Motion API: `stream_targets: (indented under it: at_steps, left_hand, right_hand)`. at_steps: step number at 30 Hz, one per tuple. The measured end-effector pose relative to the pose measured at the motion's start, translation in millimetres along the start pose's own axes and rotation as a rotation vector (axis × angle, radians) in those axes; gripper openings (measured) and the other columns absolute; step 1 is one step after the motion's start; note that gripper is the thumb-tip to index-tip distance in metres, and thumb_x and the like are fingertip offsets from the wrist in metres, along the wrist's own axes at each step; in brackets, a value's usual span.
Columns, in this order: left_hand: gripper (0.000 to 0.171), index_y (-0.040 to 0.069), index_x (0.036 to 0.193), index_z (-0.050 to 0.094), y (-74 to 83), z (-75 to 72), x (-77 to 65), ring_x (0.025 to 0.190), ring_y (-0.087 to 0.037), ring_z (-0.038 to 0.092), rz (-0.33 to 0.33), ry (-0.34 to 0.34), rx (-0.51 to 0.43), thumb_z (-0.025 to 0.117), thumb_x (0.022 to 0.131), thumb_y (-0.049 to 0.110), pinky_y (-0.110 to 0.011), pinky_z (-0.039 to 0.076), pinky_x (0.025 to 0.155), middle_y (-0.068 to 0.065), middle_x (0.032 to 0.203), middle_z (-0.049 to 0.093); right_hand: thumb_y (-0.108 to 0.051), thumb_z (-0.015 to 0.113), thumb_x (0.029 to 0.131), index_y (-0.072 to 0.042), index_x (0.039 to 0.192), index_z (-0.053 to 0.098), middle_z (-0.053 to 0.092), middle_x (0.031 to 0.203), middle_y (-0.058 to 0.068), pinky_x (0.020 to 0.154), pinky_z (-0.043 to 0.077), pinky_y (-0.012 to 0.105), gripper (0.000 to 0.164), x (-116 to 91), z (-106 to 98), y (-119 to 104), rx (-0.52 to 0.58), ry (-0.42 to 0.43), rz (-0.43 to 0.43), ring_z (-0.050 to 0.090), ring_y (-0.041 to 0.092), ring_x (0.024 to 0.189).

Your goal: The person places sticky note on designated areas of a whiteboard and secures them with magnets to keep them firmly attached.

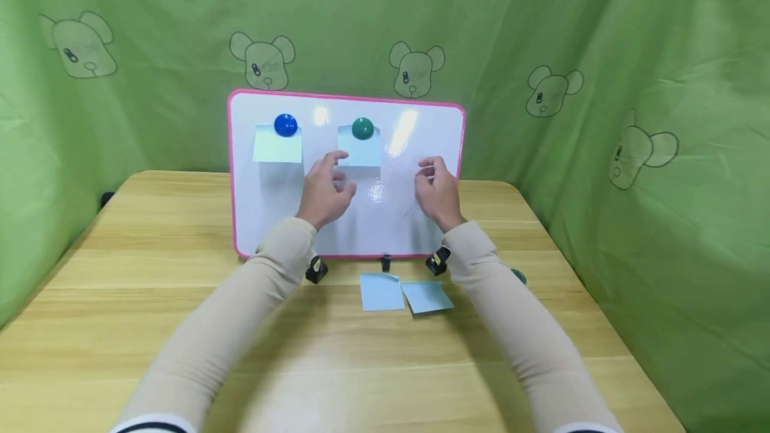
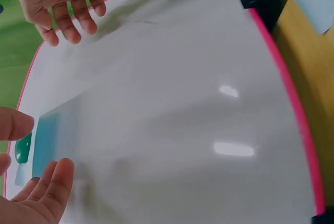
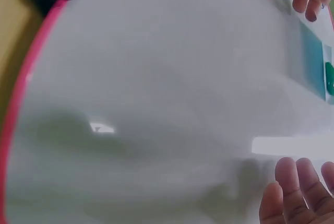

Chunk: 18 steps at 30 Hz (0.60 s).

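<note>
A pink-framed whiteboard stands upright on the table. On it, a blue magnet holds a pale sticky note at the left, and a green magnet holds a light-blue sticky note near the middle. My left hand hovers by the lower left corner of the middle note, its fingers loosely bent around nothing. Before the board's right part, my right hand is raised with fingers relaxed. In the right wrist view its fingers are spread slightly and hold nothing.
Two light-blue sticky notes lie on the wooden table before the board. Black feet support its lower edge. A green magnet peeks out beside my right sleeve. Green curtains surround the table.
</note>
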<state>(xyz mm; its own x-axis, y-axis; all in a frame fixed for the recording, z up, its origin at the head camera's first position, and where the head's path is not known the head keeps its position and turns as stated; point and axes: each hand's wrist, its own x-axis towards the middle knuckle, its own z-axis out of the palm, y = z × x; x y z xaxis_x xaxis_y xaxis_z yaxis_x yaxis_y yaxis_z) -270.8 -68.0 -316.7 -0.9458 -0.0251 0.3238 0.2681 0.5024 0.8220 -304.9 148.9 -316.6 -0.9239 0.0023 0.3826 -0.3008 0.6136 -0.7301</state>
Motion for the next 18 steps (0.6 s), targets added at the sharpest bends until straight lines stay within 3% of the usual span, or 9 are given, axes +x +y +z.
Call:
stream_targets:
  at_steps: [7, 18]
  left_hand:
    - [0.049, 0.014, 0.137, 0.047, -7.9, 7.3, -11.6, 0.107, -0.025, 0.06, 0.021, -0.03, -0.03, 0.064, 0.091, 0.012, -0.039, 0.055, 0.085, -0.011, 0.131, 0.051]
    - [0.049, 0.013, 0.136, 0.048, -22.4, 25.7, -33.1, 0.103, -0.024, 0.059, -0.012, -0.112, -0.07, 0.065, 0.09, 0.01, -0.036, 0.056, 0.083, -0.011, 0.124, 0.051]
  right_hand:
    - [-0.016, 0.045, 0.089, -0.003, 0.116, 0.054, 0.059, 0.109, 0.016, 0.081, 0.049, 0.046, 0.031, -14.8, -10.2, 22.3, -0.006, 0.01, 0.032, 0.055, 0.031, 0.098]
    - [-0.02, 0.05, 0.094, -0.002, 0.117, 0.054, 0.06, 0.109, 0.019, 0.086, 0.047, 0.046, 0.03, -37.9, -26.7, 62.9, -0.065, 0.011, 0.121, 0.055, 0.034, 0.098]
